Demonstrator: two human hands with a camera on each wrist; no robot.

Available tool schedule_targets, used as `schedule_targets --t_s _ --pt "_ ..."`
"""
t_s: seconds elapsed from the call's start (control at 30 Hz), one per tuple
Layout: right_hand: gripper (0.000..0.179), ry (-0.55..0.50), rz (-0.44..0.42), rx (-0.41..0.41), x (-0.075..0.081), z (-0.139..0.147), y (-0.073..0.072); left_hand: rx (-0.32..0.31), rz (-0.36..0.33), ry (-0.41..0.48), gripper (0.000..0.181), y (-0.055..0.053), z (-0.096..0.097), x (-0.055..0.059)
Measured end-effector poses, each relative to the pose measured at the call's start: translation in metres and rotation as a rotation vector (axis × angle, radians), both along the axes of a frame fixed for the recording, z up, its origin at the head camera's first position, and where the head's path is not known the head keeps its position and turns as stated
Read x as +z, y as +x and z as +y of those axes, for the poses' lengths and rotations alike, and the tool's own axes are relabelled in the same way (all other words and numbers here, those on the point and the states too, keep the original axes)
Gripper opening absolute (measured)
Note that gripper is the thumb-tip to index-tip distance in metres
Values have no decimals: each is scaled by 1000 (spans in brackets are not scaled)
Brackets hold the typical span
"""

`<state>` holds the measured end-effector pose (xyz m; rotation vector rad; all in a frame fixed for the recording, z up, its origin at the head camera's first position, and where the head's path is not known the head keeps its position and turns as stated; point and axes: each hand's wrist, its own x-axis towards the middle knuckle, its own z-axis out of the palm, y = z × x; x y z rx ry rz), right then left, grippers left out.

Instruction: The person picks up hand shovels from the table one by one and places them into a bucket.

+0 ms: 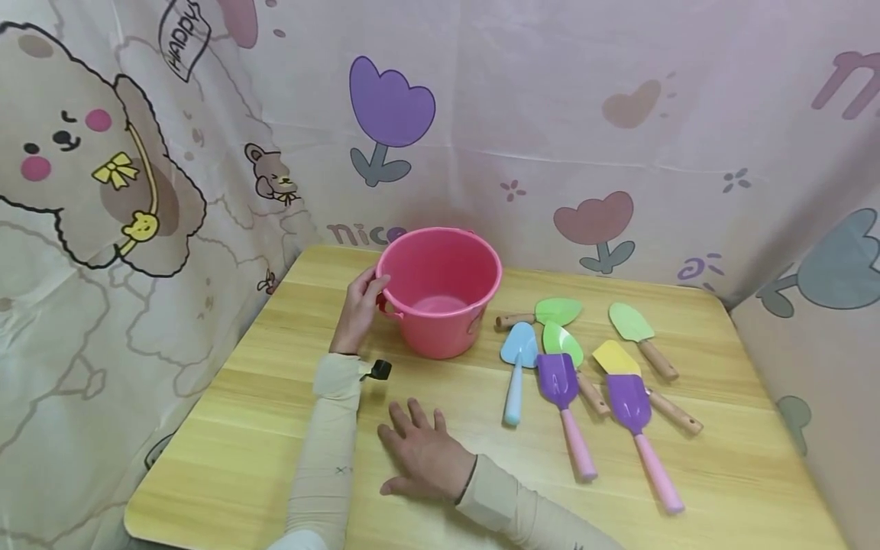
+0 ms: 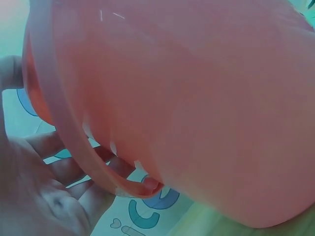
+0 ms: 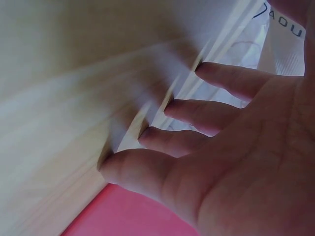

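A pink bucket (image 1: 440, 336) stands upright at the back middle of the wooden table, its inside bare. My left hand (image 1: 359, 305) grips its left rim, the thumb over the edge. In the left wrist view, the fingers of the left hand (image 2: 54, 182) pass behind the bucket's handle (image 2: 74, 142), against the outer wall of the bucket (image 2: 197, 98). Palm down in front of the bucket, my right hand (image 1: 429, 458) has its fingers spread, and in the right wrist view the fingertips (image 3: 110, 167) touch the tabletop (image 3: 59, 128).
Right of the bucket lie several toy shovels: a light blue one (image 1: 520, 347), two purple ones with pink handles (image 1: 558, 378) (image 1: 629, 401), a yellow one (image 1: 616, 357) and green leaf-shaped ones (image 1: 558, 310) with wooden handles. Printed curtains (image 1: 481, 114) hang behind and beside the table (image 1: 241, 458).
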<state>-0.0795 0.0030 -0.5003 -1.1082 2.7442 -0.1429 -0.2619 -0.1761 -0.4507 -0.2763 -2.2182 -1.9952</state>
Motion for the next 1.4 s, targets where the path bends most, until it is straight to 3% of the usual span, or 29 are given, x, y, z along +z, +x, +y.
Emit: schedule_targets --t_s 0.37,0.6,0.73,0.83,0.97,1.1,1.23,1.4 --pt "84 -12 6 26 -1 4 -5 -32 -10 14 51 -2 -3 -3" --pt "70 -43 -60 69 6 11 -19 -44 -17 30 52 -4 -10 -9" --pt "66 -107 -110 56 26 22 -22 -55 -47 17 54 -4 -11 -11" --pt "65 -146 -139 26 51 35 -21 -60 -50 0 54 -5 -11 -9" --pt "62 -246 -123 9 89 61 -17 -55 -50 -14 54 -5 -11 -6" --pt "59 -454 -42 -9 118 94 -16 -44 -42 -23 54 -3 -13 -6" --pt "53 -676 21 -124 132 131 -23 -41 -34 -16 52 -3 -12 -6" --pt "48 -837 28 -421 141 181 -35 -51 -34 -17 52 -5 -10 -7"
